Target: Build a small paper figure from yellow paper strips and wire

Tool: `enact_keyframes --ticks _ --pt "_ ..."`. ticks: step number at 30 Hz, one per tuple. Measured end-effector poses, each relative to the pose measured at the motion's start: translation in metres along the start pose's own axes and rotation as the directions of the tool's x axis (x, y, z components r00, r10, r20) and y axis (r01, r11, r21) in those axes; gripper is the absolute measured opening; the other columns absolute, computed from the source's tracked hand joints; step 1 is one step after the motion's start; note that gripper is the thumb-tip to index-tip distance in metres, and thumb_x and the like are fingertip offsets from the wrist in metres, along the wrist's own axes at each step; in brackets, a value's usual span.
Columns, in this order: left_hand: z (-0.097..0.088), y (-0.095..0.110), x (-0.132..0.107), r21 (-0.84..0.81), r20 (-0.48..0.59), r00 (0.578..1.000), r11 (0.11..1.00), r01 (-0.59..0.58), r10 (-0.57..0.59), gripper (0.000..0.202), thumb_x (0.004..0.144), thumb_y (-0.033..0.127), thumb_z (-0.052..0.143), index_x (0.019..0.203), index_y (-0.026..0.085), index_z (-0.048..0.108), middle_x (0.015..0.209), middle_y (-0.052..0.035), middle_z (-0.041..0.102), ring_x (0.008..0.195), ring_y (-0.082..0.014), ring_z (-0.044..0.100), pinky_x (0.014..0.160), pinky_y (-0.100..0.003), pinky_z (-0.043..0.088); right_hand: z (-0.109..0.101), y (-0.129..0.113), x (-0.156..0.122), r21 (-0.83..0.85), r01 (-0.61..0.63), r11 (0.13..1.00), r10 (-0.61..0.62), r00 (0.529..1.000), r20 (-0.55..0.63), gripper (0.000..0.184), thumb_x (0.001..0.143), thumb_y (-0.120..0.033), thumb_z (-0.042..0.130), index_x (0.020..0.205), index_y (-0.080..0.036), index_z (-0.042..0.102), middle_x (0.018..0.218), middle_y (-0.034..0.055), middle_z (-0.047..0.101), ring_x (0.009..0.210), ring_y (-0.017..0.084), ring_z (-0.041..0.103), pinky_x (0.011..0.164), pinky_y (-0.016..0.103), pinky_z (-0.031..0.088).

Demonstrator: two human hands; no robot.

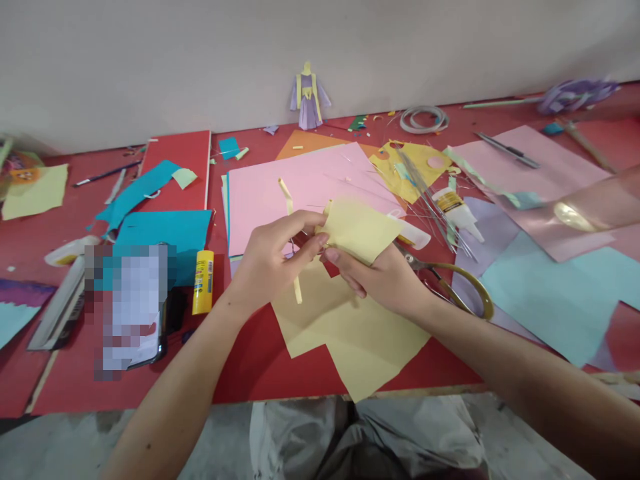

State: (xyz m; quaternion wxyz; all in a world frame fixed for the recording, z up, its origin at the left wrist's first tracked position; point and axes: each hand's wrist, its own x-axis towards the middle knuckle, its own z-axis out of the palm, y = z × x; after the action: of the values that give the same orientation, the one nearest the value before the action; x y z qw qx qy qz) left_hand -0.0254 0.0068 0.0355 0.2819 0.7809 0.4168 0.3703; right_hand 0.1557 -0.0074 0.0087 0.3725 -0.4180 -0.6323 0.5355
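Observation:
A small piece of pale yellow paper is held up over the middle of the table, its left edge rolled. My left hand pinches that rolled edge between thumb and fingertips. From below, my right hand grips the same piece, its thumb near the left fingertips; some fingers are hidden behind the paper. Under both hands lies a larger cut sheet of yellow paper. Thin yellow paper rolls lie close to my left hand. Scissors with yellowish handles rest by my right wrist.
A yellow glue stick and a phone are on the left. Pink sheets, wires and a glue bottle lie beyond my hands. A paper doll leans at the wall. Another person's blurred arm reaches in at right.

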Motion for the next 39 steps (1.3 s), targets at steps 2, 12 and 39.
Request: enact_keyframes --ticks 2,12,39 --pt "0.0000 0.0005 -0.0003 -0.016 0.012 1.000 1.000 0.011 -0.011 0.007 0.092 0.017 0.058 0.098 0.019 0.061 0.085 0.0037 0.067 0.071 -0.0053 0.062 0.065 -0.014 0.047 0.0006 -0.0002 0.0001 0.005 0.001 1.000 -0.001 1.000 -0.005 0.029 0.094 -0.037 0.053 0.070 -0.020 0.049 0.043 -0.0099 0.037 0.035 0.005 0.036 0.038 0.021 0.034" --pt "-0.0002 -0.0003 -0.0004 -0.051 0.033 0.999 0.998 0.023 -0.021 0.009 0.089 0.017 0.061 0.099 0.017 0.061 0.083 0.0025 0.066 0.071 -0.0063 0.063 0.067 -0.016 0.049 -0.0010 -0.0019 0.0024 0.000 -0.036 0.999 0.036 0.999 -0.016 0.033 0.091 -0.035 0.058 0.064 -0.019 0.047 0.041 -0.0100 0.037 0.034 0.005 0.036 0.037 0.020 0.033" --pt "0.0003 -0.0009 -0.0010 0.095 -0.021 1.000 0.995 -0.007 0.009 0.007 0.090 0.018 0.059 0.098 0.018 0.062 0.083 0.0022 0.068 0.073 -0.0085 0.062 0.066 -0.018 0.046 -0.0021 0.0003 0.0001 -0.076 -0.089 0.993 0.088 0.996 -0.017 0.046 0.095 -0.042 0.050 0.055 -0.019 0.044 0.043 -0.0067 0.040 0.036 0.006 0.039 0.042 0.023 0.035"
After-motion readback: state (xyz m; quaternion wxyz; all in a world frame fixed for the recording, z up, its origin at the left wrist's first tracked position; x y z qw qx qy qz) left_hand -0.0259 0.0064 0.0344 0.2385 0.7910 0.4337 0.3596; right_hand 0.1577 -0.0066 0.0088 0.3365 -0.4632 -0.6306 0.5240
